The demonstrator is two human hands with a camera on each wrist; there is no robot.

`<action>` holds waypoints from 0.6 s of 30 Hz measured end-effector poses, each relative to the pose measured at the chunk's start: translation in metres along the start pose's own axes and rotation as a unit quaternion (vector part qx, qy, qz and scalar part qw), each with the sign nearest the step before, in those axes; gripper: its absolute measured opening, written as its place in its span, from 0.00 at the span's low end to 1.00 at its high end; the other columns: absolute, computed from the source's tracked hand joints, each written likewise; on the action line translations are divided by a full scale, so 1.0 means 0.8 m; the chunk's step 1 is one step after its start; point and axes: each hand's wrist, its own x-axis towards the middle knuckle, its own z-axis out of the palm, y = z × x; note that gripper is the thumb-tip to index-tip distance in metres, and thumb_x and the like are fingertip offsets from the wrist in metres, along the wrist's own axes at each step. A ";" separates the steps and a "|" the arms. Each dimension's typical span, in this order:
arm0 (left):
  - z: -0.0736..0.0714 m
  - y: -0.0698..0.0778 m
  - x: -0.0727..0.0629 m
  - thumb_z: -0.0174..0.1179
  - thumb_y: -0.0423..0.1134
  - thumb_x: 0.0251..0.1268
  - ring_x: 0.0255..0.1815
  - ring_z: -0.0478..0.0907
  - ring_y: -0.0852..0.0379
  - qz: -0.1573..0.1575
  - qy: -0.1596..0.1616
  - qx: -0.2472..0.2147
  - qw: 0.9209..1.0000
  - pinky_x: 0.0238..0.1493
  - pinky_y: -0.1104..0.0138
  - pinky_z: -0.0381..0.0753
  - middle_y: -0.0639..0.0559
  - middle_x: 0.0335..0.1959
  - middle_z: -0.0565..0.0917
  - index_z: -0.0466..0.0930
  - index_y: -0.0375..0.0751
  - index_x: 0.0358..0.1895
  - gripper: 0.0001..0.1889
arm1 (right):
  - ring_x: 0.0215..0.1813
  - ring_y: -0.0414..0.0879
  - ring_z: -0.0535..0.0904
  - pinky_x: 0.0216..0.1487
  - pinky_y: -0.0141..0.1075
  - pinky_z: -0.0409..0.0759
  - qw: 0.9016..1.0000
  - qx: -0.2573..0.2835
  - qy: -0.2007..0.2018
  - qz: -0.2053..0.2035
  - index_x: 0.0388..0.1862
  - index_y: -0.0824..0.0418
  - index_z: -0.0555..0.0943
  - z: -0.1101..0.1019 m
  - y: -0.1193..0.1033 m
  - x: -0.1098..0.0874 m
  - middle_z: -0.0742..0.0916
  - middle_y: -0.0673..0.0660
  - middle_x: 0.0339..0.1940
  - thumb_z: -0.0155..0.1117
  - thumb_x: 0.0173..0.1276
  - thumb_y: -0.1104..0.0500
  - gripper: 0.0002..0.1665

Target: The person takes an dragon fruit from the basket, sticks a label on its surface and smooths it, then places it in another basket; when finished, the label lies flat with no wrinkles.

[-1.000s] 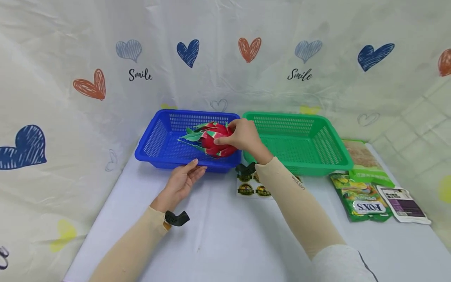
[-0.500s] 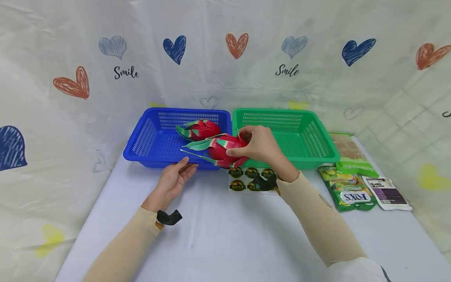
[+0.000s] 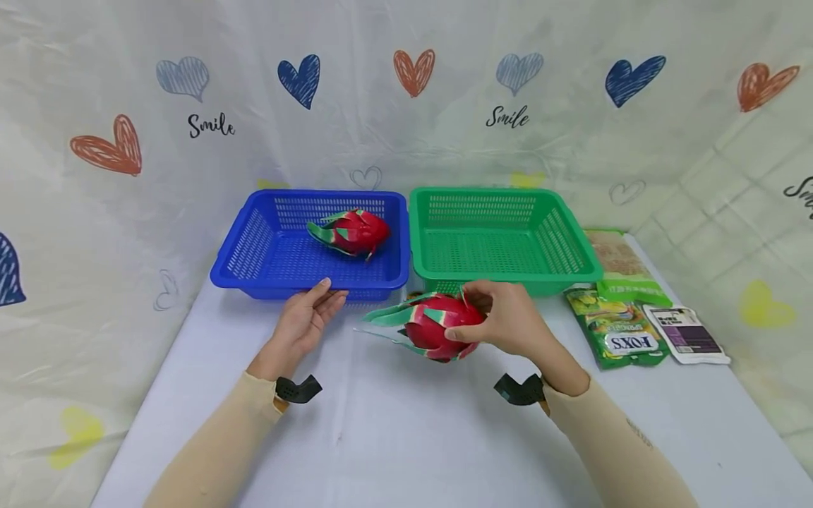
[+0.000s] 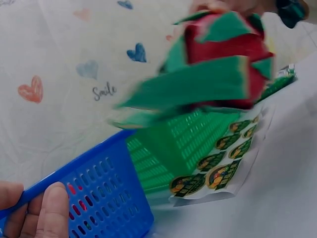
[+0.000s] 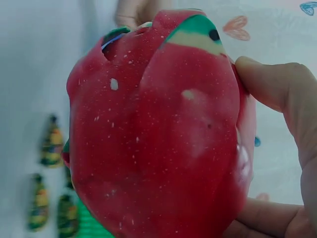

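My right hand (image 3: 511,317) grips a red dragon fruit (image 3: 438,324) with long green leaf tips pointing left, held up in front of the baskets. Thumb and fingers hold it around its rounded end, and it fills most of the right wrist view (image 5: 158,129). At the front of the blue basket (image 3: 248,286), my left hand (image 3: 303,321) pinches the rim between thumb and fingers, as the left wrist view shows. A second dragon fruit (image 3: 358,231) lies inside that basket, toward its right end.
A green basket (image 3: 508,277) stands right beside the blue one. In front of it lies a sheet of round fruit stickers (image 4: 218,171), mostly hidden in the head view. Several food packets, including a green FOX'S bag (image 3: 625,335), lie at the right of the white table (image 3: 381,437).
My right hand has lifted the dragon fruit out of the blue basket and brought it right and nearer to me. The second dragon fruit has come into sight. My left hand stays at the rim.
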 end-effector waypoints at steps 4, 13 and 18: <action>-0.001 0.000 0.000 0.58 0.39 0.79 0.40 0.91 0.57 0.000 -0.001 0.000 1.000 0.50 0.69 0.89 0.49 0.34 0.91 0.83 0.39 0.43 0.08 | 0.49 0.53 0.87 0.44 0.44 0.90 1.000 -0.007 -0.011 0.015 0.60 0.66 0.82 0.007 0.020 -0.030 0.91 0.61 0.50 0.86 0.50 0.45 0.43; -0.001 0.001 0.001 0.58 0.40 0.79 0.39 0.92 0.57 0.003 -0.002 -0.002 1.000 0.49 0.70 0.88 0.49 0.33 0.92 0.85 0.42 0.37 0.10 | 0.49 0.50 0.86 0.42 0.41 0.90 0.998 -0.002 -0.032 0.056 0.59 0.63 0.83 0.019 0.039 -0.082 0.90 0.59 0.51 0.87 0.49 0.43 0.43; 0.000 0.001 0.001 0.58 0.40 0.78 0.39 0.91 0.58 0.004 -0.001 0.002 1.000 0.49 0.70 0.89 0.48 0.34 0.91 0.84 0.41 0.39 0.09 | 0.49 0.49 0.87 0.43 0.41 0.91 0.997 -0.001 -0.041 0.063 0.58 0.62 0.83 0.022 0.040 -0.098 0.90 0.58 0.52 0.87 0.48 0.42 0.42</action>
